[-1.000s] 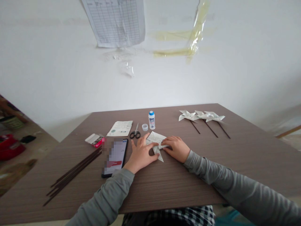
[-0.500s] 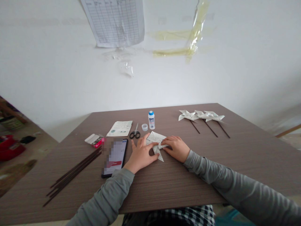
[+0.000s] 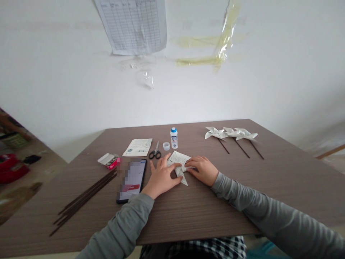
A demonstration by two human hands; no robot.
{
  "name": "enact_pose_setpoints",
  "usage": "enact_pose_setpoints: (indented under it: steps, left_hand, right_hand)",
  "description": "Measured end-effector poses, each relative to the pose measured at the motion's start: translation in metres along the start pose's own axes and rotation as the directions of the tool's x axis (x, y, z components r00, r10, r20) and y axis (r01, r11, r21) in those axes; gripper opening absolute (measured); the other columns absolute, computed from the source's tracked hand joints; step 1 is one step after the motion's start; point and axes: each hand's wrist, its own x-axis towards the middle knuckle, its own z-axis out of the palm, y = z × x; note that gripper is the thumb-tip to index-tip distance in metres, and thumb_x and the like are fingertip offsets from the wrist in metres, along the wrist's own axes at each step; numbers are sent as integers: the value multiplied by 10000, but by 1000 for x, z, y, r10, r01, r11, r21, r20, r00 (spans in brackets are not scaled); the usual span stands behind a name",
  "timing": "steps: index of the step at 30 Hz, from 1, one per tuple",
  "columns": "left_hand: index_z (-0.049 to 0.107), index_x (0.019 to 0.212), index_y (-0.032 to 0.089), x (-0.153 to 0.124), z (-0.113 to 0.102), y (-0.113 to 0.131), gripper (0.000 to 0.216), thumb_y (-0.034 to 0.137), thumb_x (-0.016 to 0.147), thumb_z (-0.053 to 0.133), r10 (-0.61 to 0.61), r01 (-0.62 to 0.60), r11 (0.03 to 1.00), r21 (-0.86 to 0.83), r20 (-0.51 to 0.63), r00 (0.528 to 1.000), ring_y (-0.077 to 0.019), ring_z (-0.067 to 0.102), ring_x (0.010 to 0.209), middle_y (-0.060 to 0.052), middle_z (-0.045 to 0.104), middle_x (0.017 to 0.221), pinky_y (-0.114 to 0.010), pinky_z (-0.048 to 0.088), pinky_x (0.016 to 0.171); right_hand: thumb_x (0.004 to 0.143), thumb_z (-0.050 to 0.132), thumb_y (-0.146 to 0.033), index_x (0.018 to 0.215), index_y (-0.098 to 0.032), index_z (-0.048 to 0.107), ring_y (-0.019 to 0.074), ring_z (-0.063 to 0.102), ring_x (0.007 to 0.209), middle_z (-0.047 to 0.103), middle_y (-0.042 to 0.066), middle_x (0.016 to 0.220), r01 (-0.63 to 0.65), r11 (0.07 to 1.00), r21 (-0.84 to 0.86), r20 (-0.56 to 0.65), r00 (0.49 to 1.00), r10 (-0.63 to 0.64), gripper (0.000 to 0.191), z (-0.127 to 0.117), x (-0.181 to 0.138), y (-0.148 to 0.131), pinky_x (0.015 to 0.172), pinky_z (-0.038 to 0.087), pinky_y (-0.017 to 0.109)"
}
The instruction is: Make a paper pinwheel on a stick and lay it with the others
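Note:
A printed-paper pinwheel (image 3: 179, 157) lies on the table between my two hands, one pointed blade sticking out toward me. My left hand (image 3: 163, 177) holds its left side, thumb and forefinger on the folds and the other fingers stretched along the edge. From the right, my right hand (image 3: 202, 170) pinches the paper near the centre with its fingers together. The fingertips partly cover the folds. Just behind the paper stands a white glue bottle (image 3: 174, 139) with a blue top, beside a small clear cap (image 3: 166, 146). Black-handled scissors (image 3: 155, 154) lie near my left fingertips.
Three paper pinwheels on brown sticks (image 3: 215, 133) lie at the back right. Left of my hands are a phone (image 3: 132, 181), a small open red-and-white box (image 3: 108, 160), several brown sticks (image 3: 83, 198) and folded paper sheets (image 3: 138, 147). A white wall borders the table's far edge.
Both hands keep their hold on the paper pinwheel, with hardly any movement. The whole view has shifted very slightly.

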Motion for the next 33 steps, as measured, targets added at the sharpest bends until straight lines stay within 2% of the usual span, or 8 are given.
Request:
enact_pose_setpoints:
  steps: [5, 10, 15, 21, 27, 33]
  left_hand:
    - [911, 1679, 418, 0, -1, 1, 658, 462, 1040, 1064, -10, 10, 1000, 8, -16, 1000, -595, 476, 1927, -168, 506, 2097, -1008, 193, 1555]
    - [956, 1612, 402, -1, -3, 3, 549, 443, 1071, 1039, -2, 2, 1000, 15, 20, 1000, -610, 469, 1928, -166, 482, 2117, -1034, 165, 1538]
    - [975, 1557, 395, -2, -3, 3, 492, 431, 1070, 1034, 15, -15, 1000, 9, -12, 1000, -591, 499, 1902, -136, 531, 2094, -1003, 180, 1549]
    - [963, 1579, 435, 0, -4, 3, 518, 490, 1069, 1033, -9, 9, 1000, 24, 19, 1000, -595, 480, 1916, -136, 516, 2098, -1031, 181, 1538]
    - [960, 1574, 400, -2, -5, 6, 493, 434, 1086, 1020, 3, -3, 1000, 27, 18, 1000, -589, 463, 1937, -148, 481, 2121, -1022, 185, 1545]
    - [904, 1680, 396, -1, -3, 3, 634, 436, 1062, 1043, 9, -9, 1000, 2, 6, 1000, -604, 467, 1933, -162, 462, 2129, -1028, 171, 1539]
  right_hand:
    - [1171, 893, -131, 1287, -282, 1020, 288, 918, 1308, 990, 114, 1395, 45, 999, -30, -48, 998, -46, 229, 2, -1, 2, 1207, 695, 431]
    - [1184, 875, -150, 1307, -290, 1024, 310, 921, 1334, 989, 119, 1418, 25, 999, -27, -24, 999, -26, 239, 3, -1, 2, 1241, 703, 468]
    - [1206, 831, -178, 1319, -293, 1021, 306, 911, 1330, 985, 115, 1415, 34, 999, -20, -25, 999, -34, 250, 4, -1, 5, 1255, 704, 477]
    - [1176, 871, -136, 1285, -276, 1019, 306, 917, 1309, 989, 115, 1389, 39, 999, -11, -35, 999, -40, 230, 5, -1, 5, 1215, 696, 467]
    - [1198, 846, -134, 1328, -274, 1023, 325, 912, 1356, 987, 116, 1421, 29, 1000, -9, -12, 1000, -29, 260, 5, 0, 4, 1253, 697, 496]
    - [1211, 789, -108, 1320, -278, 1022, 306, 907, 1335, 987, 110, 1411, 36, 999, -20, -18, 999, -37, 308, 6, 0, 6, 1240, 700, 490]
